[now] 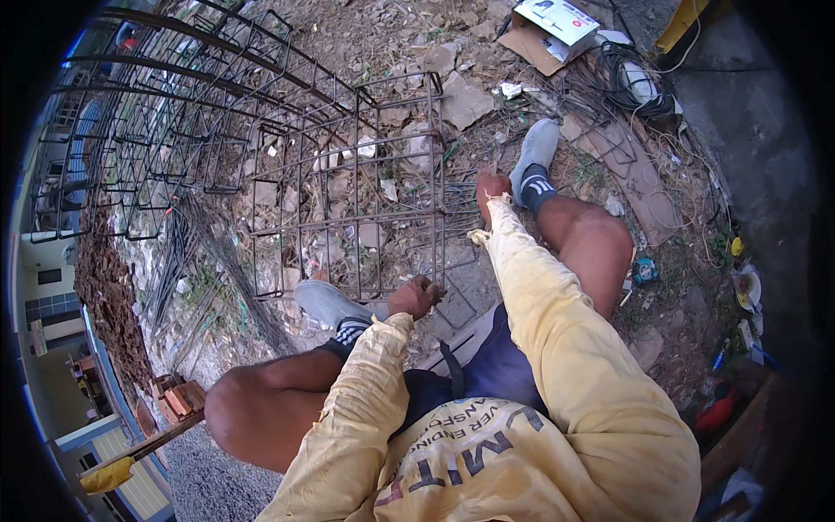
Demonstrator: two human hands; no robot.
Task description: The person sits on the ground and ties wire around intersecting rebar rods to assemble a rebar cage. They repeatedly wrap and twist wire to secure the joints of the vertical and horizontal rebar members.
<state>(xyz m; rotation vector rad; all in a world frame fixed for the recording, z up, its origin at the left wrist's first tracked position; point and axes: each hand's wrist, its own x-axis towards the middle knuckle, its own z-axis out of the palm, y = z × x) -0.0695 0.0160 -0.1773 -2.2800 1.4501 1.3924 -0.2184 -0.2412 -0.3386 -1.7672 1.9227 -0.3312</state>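
A cage of thin steel reinforcing bars point(355, 224), tied in a grid, stands in front of me between my feet. My left hand point(415, 297) is closed at the cage's near right corner, its fingers curled. What it grips there is too small to name. Farther out, my right hand point(492, 193) reaches down beside my right shoe point(536, 146), just right of the cage. Its fingers are bent and closed, but what is in them cannot be made out. Several thin wires point(465, 189) lie on the ground next to it.
More long bars and cage frames point(204, 96) spread to the far left. A bundle of wire point(178, 248) lies left of the cage. At the back right are an open cardboard box point(532, 48) and a coil of black cable point(622, 74). Broken stone slabs point(467, 102) litter the ground.
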